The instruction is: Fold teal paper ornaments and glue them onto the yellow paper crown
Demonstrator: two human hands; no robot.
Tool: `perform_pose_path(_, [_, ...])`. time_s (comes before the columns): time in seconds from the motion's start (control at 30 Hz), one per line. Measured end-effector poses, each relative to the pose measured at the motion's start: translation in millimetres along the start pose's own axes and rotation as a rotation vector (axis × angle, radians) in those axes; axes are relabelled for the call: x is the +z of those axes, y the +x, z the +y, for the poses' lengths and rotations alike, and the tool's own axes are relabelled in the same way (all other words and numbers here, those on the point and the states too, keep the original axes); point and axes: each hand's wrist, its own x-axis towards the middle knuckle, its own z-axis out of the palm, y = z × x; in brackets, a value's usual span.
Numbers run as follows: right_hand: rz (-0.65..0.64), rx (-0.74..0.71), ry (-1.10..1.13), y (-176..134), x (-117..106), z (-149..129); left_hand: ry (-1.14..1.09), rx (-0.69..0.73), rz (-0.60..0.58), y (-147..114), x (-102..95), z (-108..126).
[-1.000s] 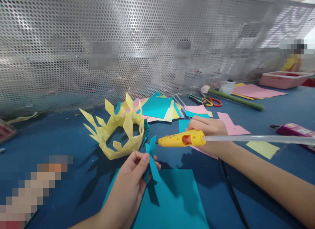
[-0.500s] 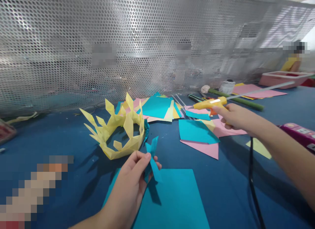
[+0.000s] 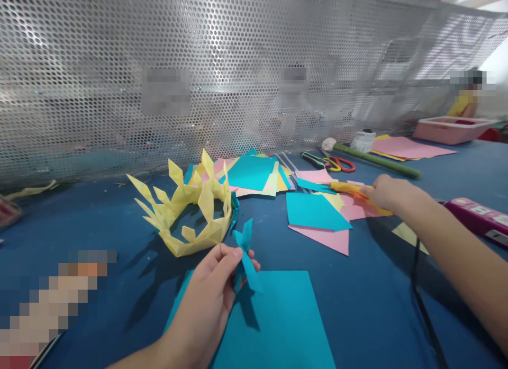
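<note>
My left hand [image 3: 222, 273] pinches a folded blue paper bow [image 3: 248, 260] between thumb and fingers, above a flat blue sheet [image 3: 286, 326]. My right hand [image 3: 387, 191] is closed on a yellow glue gun [image 3: 349, 187], low over the pink and blue paper pieces at the right; its black cord [image 3: 415, 273] trails toward the front edge. Just behind my left hand stands a yellow paper crown [image 3: 190, 242] with pointed tips and a dark blue piece [image 3: 235, 210] on its right side.
Stacked coloured paper [image 3: 254, 173] lies behind the crown. Scissors [image 3: 341, 164], a green stick [image 3: 377, 160], a pink basket [image 3: 452, 131] and a purple box [image 3: 476, 218] are at the right. A perforated metal screen [image 3: 238, 67] runs along the back. Another person's blurred arm [image 3: 59, 305] reaches in from the left.
My right hand has brought the glue gun down from the air toward the table, and its nozzle is now near the paper. My left hand keeps its hold on the bow.
</note>
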Motion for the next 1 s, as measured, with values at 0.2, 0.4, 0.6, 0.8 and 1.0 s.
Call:
perform_pose_path(0.2, [-0.185, 0.259, 0.199, -1, -9, -82, 0.018, -0.002, -0.063, 0, -0.7, 1])
perform_pose_path(0.4, [-0.471, 0.123, 0.673, -27, -2, -180, 0.069, 0.044, -0.137, -1, -1.3, -1])
perform_pose_path(0.6, [-0.588, 0.190, 1.030, -43, -8, -201, 0.156, 0.100, -0.116, 1, -5.3, -5])
perform_pose_path(0.8, [-0.625, 0.294, 1.186, -48, -6, -208, 0.195, 0.106, -0.100, 1, -5.0, -4])
perform_pose_path(1.0, [-0.643, 0.437, 1.281, -52, -4, -209, 0.218, 0.116, -0.099, 1, -3.8, -2])
